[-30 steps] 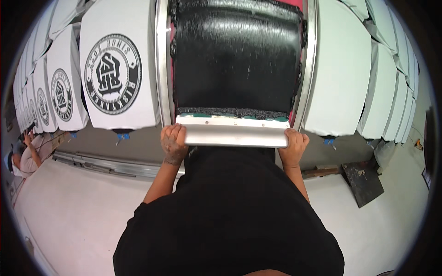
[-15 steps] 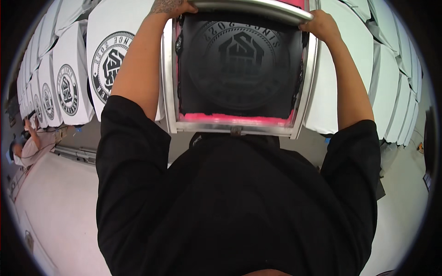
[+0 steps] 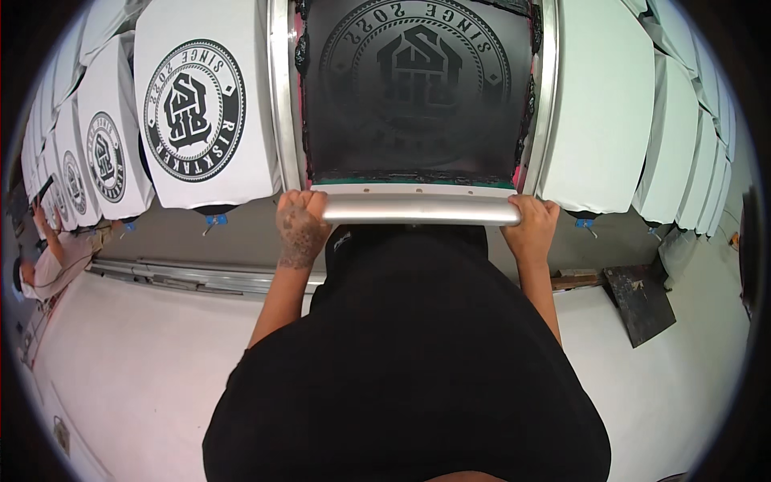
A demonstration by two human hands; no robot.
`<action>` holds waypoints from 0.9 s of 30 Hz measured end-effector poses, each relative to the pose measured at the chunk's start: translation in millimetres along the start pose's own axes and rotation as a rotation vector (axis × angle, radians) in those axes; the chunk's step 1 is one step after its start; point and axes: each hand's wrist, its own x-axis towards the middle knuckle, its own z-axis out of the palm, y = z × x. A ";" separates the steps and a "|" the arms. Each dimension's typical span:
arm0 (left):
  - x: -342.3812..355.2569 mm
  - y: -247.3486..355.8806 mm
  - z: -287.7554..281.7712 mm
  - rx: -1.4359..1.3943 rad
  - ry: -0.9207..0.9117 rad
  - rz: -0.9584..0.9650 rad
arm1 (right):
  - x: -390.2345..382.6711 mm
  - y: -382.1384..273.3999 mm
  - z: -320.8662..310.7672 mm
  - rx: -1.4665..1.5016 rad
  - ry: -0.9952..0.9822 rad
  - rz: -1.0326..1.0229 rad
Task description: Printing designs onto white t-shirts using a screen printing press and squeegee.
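My left hand (image 3: 302, 223) and my right hand (image 3: 530, 228) are closed around the two ends of a wide squeegee (image 3: 422, 210) with a rounded silver handle. Its lower edge, showing a strip of green, rests at the near end of a printing screen (image 3: 341, 149). Black ink covers the mesh, and a round emblem shows through it. Thick ink ridges line both sides and the strip in front of the squeegee. A metal frame (image 3: 283, 104) borders the screen. Whatever lies beneath the screen is hidden.
White fabric with a black round emblem (image 3: 194, 112) lies on a board at left, with more printed boards beyond. Plain white fabric (image 3: 601, 112) covers boards at right. A dark flat panel (image 3: 640, 304) leans low at right. Another person (image 3: 58, 253) works at far left.
Both hands have pulled the squeegee from the far end of the screen to its near end, toward my body. The pink strip at the near end is now covered.
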 end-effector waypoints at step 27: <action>442.6 -82.7 -118.3 0.152 -0.209 0.017 | 421.2 5.9 -139.6 -0.124 -0.160 -0.085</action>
